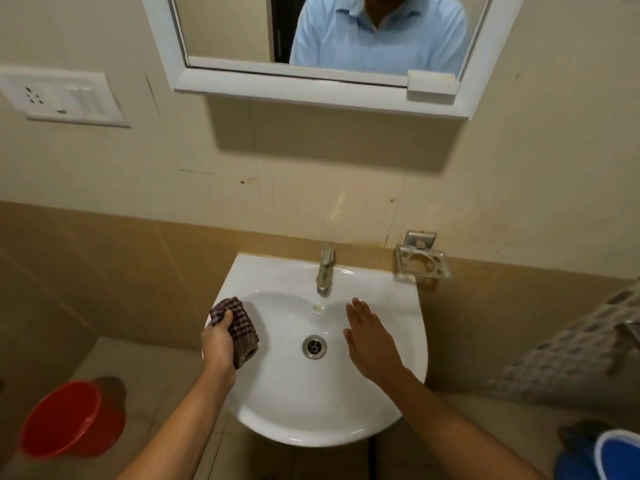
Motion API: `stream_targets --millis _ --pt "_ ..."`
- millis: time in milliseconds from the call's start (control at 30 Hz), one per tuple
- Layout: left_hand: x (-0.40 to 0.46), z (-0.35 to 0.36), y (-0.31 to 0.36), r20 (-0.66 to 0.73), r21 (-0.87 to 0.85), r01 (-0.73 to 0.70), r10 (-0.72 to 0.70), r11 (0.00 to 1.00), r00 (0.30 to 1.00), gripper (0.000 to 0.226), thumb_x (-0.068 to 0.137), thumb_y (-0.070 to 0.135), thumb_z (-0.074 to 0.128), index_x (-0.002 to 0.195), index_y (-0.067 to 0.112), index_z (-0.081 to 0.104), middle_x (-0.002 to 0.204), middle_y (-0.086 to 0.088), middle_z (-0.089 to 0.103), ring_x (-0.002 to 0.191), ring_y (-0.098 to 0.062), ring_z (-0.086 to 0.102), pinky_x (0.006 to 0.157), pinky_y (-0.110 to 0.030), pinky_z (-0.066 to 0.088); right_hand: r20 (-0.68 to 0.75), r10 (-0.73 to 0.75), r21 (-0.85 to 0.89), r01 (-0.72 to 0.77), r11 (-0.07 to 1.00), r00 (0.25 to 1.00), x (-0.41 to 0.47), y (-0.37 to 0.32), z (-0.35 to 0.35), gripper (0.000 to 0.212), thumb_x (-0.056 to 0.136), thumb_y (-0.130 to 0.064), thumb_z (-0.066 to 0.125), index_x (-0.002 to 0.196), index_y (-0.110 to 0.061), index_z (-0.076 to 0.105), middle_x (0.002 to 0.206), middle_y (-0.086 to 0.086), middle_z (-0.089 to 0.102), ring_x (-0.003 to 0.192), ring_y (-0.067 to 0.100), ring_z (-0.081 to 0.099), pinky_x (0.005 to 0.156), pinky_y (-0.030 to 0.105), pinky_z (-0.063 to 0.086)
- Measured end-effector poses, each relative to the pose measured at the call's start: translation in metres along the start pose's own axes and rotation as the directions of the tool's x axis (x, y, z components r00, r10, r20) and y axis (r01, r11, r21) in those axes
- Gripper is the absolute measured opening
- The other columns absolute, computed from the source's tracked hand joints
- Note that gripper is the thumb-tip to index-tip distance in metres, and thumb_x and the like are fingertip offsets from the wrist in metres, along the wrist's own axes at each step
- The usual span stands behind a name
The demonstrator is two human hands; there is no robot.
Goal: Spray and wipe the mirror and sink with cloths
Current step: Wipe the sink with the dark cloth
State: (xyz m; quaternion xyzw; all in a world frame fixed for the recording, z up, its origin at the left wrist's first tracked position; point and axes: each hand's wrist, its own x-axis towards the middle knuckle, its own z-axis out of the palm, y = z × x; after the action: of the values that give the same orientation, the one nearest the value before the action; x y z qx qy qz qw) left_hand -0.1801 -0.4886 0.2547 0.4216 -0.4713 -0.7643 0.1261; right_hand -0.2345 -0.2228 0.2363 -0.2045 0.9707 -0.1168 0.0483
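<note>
A white wall-mounted sink (277, 407) fills the lower middle, with a metal tap (325, 270) at its back and a drain (314, 346) in the bowl. My left hand (218, 344) grips a dark checked cloth (239, 323) on the sink's left rim. My right hand (372, 337) lies flat, fingers apart, inside the bowl to the right of the drain, holding nothing. A white-framed mirror (242, 29) hangs on the wall above; it reflects a person in a light blue shirt. No spray bottle is in view.
A red bucket (69, 419) stands on the floor at lower left, a blue bucket (613, 459) at lower right. A metal soap holder (420, 259) is fixed right of the tap. A checked towel (581, 348) hangs at right. A socket plate (62, 97) is on the left wall.
</note>
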Motion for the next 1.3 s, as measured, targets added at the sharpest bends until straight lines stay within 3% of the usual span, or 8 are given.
stream_targets --millis 100,233,467,533,633,700,1167,1300 --pt "0.025 0.01 0.014 -0.003 0.063 -0.046 0.046 0.997 0.999 0.031 0.099 0.022 0.057 0.126 0.007 0.06 0.113 -0.017 0.066 0.101 -0.036 0.065 0.096 -0.056 0.051 0.074 0.037 -0.002 -0.037 0.999 0.997 0.016 -0.002 0.008 0.088 0.092 -0.057 -0.016 0.152 -0.006 0.024 0.16 0.013 0.02 0.148 0.029 0.02 0.119 0.039 0.017" --pt "0.063 0.029 0.037 0.06 0.18 -0.242 0.235 0.953 0.97 0.032 0.1 0.016 0.055 0.129 0.003 0.059 0.115 -0.014 0.064 0.106 -0.03 0.061 0.095 -0.04 0.046 0.088 0.095 -0.05 -0.09 0.995 0.992 0.039 -0.001 0.007 0.061 0.104 -0.04 0.027 0.154 -0.008 0.014 0.163 0.013 0.008 0.151 0.027 0.007 0.121 0.04 0.012" --pt "0.135 0.052 0.039 0.325 0.49 -0.612 0.521 0.621 0.789 0.04 0.101 0.011 0.044 0.141 0.006 0.045 0.134 -0.007 0.056 0.123 -0.024 0.053 0.107 -0.039 0.04 0.102 0.238 -0.107 -0.227 0.968 0.966 0.07 0.013 0.012 0.064 0.104 -0.04 0.029 0.155 -0.007 0.007 0.164 0.011 0.001 0.151 0.024 0.0 0.121 0.038 0.006" --pt "0.156 0.055 0.026 0.455 0.547 -0.699 0.538 0.461 0.71 0.043 0.095 0.006 0.046 0.138 0.006 0.046 0.134 -0.013 0.055 0.123 -0.032 0.053 0.107 -0.047 0.041 0.107 0.277 -0.126 -0.263 0.957 0.955 0.074 0.02 0.012 0.065 0.104 -0.04 0.029 0.155 -0.007 0.007 0.164 0.011 0.001 0.151 0.024 -0.001 0.122 0.038 0.006" --pt "0.173 0.055 -0.003 0.595 0.77 -0.633 0.45 -0.08 0.666 0.061 0.09 0.019 0.059 0.146 0.004 0.039 0.147 -0.02 0.044 0.138 -0.038 0.039 0.114 -0.056 0.026 0.109 0.317 -0.178 -0.295 0.939 0.942 0.077 0.029 0.015 0.064 0.104 -0.041 0.025 0.155 -0.007 0.005 0.164 0.012 -0.001 0.151 0.025 -0.001 0.122 0.038 0.005" --pt "0.169 0.055 -0.013 0.651 0.757 -0.594 0.395 -0.272 0.649 0.07 0.092 0.038 0.054 0.148 0.0 0.035 0.152 -0.023 0.037 0.144 -0.039 0.03 0.117 -0.057 0.018 0.11 0.343 -0.191 -0.319 0.928 0.933 0.078 0.036 0.017 0.064 0.104 -0.042 0.022 0.155 -0.007 0.004 0.164 0.012 -0.001 0.151 0.025 -0.002 0.122 0.038 0.005" --pt "0.148 0.097 -0.045 0.955 0.254 -0.852 -0.017 -0.458 0.295 0.081 0.092 0.06 0.038 0.15 0.004 0.036 0.156 -0.019 0.035 0.147 -0.036 0.027 0.12 -0.054 0.015 0.089 0.352 -0.194 -0.33 0.924 0.932 0.078 0.053 0.023 0.057 0.106 -0.034 0.021 0.156 -0.009 0.007 0.164 0.012 0.001 0.151 0.025 0.001 0.121 0.037 0.006" --pt "0.163 0.081 -0.03 0.95 0.266 -0.818 -0.003 -0.509 0.311 0.08 0.093 0.061 0.035 0.151 0.006 0.034 0.158 -0.015 0.033 0.149 -0.031 0.024 0.12 -0.054 0.018 0.081 0.312 -0.19 -0.293 0.937 0.947 0.076 0.059 0.024 0.056 0.106 -0.032 0.016 0.156 -0.009 0.007 0.164 0.011 0.001 0.151 0.024 0.0 0.121 0.035 0.002"
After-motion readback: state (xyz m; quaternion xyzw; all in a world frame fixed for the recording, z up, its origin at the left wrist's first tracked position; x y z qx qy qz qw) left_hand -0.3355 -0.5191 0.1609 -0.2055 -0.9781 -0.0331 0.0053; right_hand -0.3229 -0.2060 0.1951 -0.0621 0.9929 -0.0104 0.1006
